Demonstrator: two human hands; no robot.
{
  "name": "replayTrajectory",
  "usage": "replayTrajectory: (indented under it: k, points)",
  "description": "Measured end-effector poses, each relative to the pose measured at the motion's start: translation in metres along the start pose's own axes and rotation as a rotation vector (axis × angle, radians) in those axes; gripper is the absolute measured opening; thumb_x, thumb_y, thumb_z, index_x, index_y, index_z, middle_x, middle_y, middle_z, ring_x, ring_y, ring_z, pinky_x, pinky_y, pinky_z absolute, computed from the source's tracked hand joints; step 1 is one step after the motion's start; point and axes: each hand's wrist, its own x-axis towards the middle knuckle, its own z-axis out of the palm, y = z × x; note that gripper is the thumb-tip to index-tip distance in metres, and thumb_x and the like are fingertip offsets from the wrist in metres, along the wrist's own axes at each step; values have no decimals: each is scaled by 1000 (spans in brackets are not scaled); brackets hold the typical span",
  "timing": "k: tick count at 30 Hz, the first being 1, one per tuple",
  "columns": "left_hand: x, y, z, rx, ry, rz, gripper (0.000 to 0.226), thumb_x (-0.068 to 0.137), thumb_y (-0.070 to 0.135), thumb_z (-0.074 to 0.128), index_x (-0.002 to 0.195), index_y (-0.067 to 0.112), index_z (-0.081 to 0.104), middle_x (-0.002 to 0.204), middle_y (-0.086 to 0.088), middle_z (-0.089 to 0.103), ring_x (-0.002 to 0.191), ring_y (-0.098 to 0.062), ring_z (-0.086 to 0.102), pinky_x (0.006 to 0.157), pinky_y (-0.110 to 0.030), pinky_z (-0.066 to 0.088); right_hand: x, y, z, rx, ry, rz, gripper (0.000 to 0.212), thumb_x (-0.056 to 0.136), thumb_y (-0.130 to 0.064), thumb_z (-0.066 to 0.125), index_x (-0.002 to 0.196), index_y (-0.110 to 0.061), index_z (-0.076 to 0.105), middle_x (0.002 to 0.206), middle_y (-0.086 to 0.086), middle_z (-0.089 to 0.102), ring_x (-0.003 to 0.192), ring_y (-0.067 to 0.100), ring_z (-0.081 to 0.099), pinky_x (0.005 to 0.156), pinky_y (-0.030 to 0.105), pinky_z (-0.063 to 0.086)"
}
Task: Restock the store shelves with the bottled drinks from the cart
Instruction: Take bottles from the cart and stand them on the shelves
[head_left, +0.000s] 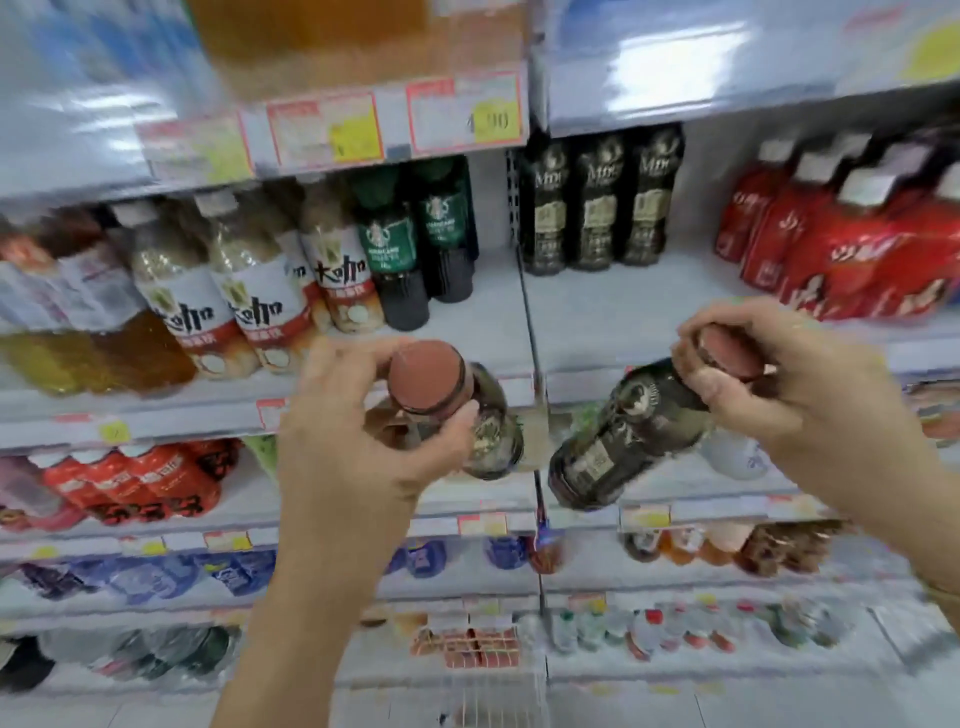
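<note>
- Left hand (353, 447) grips dark bottle (493, 436) below cap; cap faces camera, base points away.
- Right hand (810, 384) grips second bottle (623, 441) by cap; axis diagonal, base lower-left of hand.

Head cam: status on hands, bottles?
Left hand grips dark bottle at cap. Right hand grips second bottle, tilted. Bare shelf ahead, nothing blocking.

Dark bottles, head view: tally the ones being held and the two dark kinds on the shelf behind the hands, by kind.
brown-capped bottles, one in the left hand, one in the right hand: 2
green-label bottles: 2
gold-label black bottles: 3
total: 7
</note>
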Motion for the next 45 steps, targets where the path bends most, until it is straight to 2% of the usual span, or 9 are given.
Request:
replayTrajectory:
  k: [8,13,15,22,25,31,36,41,45]
  points:
    - [94,36,63,-141,-46,143,29,73,30,70,97,36,54,98,7,47,91,-4,50,86,-39,51,64,19,-56,-253,284,-149,45,72,-40,52,107,-14,60,89,-4,56,77,1,44,73,-3,31]
    - [121,39,91,-198,-46,115,34,69,36,70,98,44,53,101,-1,52,93,8,51,88,-12,44,97,38,-64,-284,171,-167,34,74,-24,70,103,-8,63,89,3,64,80,15,55,73,8,37]
    - [120,41,97,-187,-76,143,37,68,38,70,98,50,52,101,4,54,95,5,53,88,-14,44,108,42,-66,-231,173,-156,29,74,-18,73,101,-11,65,87,3,65,78,15,56,71,19,39]
    - [105,16,120,-337,17,62,41,69,32,74,106,42,61,108,10,61,105,-11,60,93,-25,47,127,59,-38,388,188,-24,31,73,-12,69,96,-31,60,93,-14,67,85,-5,61,80,13,47]
    - [122,10,129,-518,13,-96,35,83,6,66,110,27,63,108,4,67,103,-9,63,94,-27,47,142,67,-14,417,176,53,42,71,-10,77,97,-32,52,96,-12,65,88,-2,61,86,20,48]
    - [166,-5,146,-327,-93,-192,16,88,19,61,104,19,57,97,2,63,94,-18,62,78,-24,46,165,83,13,325,150,140,70,56,-36,85,117,-31,53,120,-6,60,111,10,56,98,29,44]
    - [173,-7,155,-370,-129,-315,28,90,24,58,116,14,56,103,1,61,98,-17,60,70,-19,43,158,97,10,479,97,202,51,76,-17,74,119,-23,49,108,-4,65,104,14,61,96,34,49]
    - [143,-30,168,-296,-244,-412,35,79,23,72,106,19,51,90,11,60,82,-4,58,78,-26,43,135,117,31,191,125,318,70,62,-27,85,118,-17,45,115,1,47,101,12,50,86,21,42]
    - [122,-52,178,-241,-254,-466,52,65,17,84,106,17,51,105,-6,67,92,-21,65,80,-34,53,132,123,34,219,111,316,62,65,-17,84,116,-14,49,98,-5,58,85,7,57,71,10,43]
